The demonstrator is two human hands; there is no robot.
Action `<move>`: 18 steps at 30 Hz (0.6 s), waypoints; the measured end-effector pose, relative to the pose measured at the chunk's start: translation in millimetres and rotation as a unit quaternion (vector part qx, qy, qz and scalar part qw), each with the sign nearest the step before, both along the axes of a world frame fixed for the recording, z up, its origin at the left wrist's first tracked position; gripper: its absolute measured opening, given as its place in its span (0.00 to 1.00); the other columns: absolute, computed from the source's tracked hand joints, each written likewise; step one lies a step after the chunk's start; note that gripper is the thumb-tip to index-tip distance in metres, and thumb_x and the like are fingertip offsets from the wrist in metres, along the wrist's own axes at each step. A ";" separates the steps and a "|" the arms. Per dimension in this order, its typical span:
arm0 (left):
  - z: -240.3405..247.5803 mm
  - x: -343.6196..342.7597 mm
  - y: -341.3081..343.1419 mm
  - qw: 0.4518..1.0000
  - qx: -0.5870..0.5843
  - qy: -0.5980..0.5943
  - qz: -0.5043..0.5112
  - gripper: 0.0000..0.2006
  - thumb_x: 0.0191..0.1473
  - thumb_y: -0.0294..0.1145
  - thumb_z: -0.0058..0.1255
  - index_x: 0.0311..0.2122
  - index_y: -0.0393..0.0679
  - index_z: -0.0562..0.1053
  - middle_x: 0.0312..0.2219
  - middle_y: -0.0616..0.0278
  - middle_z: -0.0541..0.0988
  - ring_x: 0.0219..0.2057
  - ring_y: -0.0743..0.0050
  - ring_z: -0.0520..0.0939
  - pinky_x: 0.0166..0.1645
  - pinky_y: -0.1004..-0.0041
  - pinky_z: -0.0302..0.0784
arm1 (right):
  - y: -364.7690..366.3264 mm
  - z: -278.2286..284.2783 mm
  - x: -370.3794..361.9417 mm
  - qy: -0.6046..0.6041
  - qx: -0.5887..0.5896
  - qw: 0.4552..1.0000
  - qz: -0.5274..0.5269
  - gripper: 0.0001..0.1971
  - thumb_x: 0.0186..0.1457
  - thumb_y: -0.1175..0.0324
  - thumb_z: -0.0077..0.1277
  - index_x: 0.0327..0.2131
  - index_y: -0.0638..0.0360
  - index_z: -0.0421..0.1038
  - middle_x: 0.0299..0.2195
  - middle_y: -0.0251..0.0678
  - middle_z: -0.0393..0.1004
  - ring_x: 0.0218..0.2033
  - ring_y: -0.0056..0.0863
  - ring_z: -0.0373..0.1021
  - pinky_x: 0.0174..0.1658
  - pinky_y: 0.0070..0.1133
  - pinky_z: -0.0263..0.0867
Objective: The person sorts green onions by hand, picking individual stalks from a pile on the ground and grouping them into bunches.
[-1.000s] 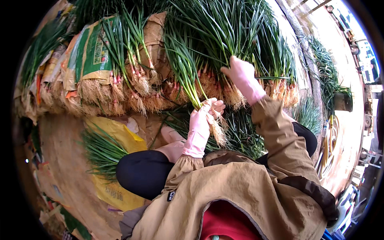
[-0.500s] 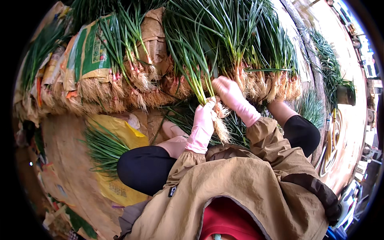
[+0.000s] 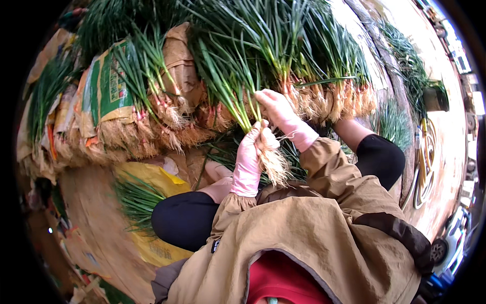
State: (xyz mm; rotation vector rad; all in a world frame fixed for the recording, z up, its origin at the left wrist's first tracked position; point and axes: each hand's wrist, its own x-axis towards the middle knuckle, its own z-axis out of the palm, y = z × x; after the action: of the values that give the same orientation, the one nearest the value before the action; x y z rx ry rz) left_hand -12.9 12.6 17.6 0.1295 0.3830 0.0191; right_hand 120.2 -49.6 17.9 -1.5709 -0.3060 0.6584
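My left hand [image 3: 248,157], in a pink glove, is wrapped round the lower stems of a small bunch of spring onions [image 3: 234,104]. The green leaves point up and away, and the pale stringy roots [image 3: 276,169] hang out beside the hand. My right hand [image 3: 278,109], also gloved in pink, is closed just above, with thumb and fingertips pinching a stalk on the bunch's right side. A thin pale strand trails by the right wrist.
Rows of spring onions [image 3: 334,55] lie beyond my hands, roots toward me. Brown and green sacking [image 3: 115,83] covers some at left. More leaves lie on a yellow sack [image 3: 157,251] by my left knee and under my hands. A coiled hose [image 3: 428,162] is at right.
My right hand, blurred before, has come a little left and now pinches a stalk. The left hand still grips the bunch, whose roots have swung slightly left with it.
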 end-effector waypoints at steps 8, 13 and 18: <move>-31.4 -3.8 13.4 0.995 -0.032 -0.094 -0.001 0.11 0.65 0.35 0.36 0.42 0.39 0.66 0.18 0.73 0.56 0.19 0.81 0.59 0.29 0.76 0.59 | 3.6 -15.6 -14.5 -0.317 -0.276 0.907 -0.011 0.17 0.57 0.55 0.44 0.25 0.55 0.73 0.25 0.43 0.76 0.30 0.46 0.74 0.36 0.39 0.69; -21.8 -0.9 1.7 0.992 -0.012 -0.122 0.014 0.12 0.66 0.35 0.34 0.42 0.39 0.67 0.18 0.72 0.57 0.19 0.81 0.58 0.28 0.77 0.57 | -5.7 -10.2 -5.3 -0.193 -0.216 0.957 0.001 0.18 0.57 0.53 0.44 0.30 0.58 0.76 0.28 0.47 0.77 0.34 0.48 0.73 0.40 0.38 0.68; 30.7 -7.6 -10.4 0.978 0.038 -0.206 -0.010 0.10 0.65 0.35 0.39 0.39 0.40 0.68 0.17 0.71 0.60 0.17 0.81 0.61 0.26 0.77 0.58 | -59.7 -58.9 29.9 -0.318 -0.407 0.854 0.058 0.14 0.52 0.61 0.47 0.22 0.57 0.77 0.21 0.40 0.76 0.25 0.39 0.75 0.28 0.31 0.72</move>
State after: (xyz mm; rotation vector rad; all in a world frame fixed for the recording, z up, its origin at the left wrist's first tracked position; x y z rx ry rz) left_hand -20.4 2.2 48.3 0.1998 -0.0346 0.0410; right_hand 150.1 -109.2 -41.0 -2.6058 -0.6751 0.3335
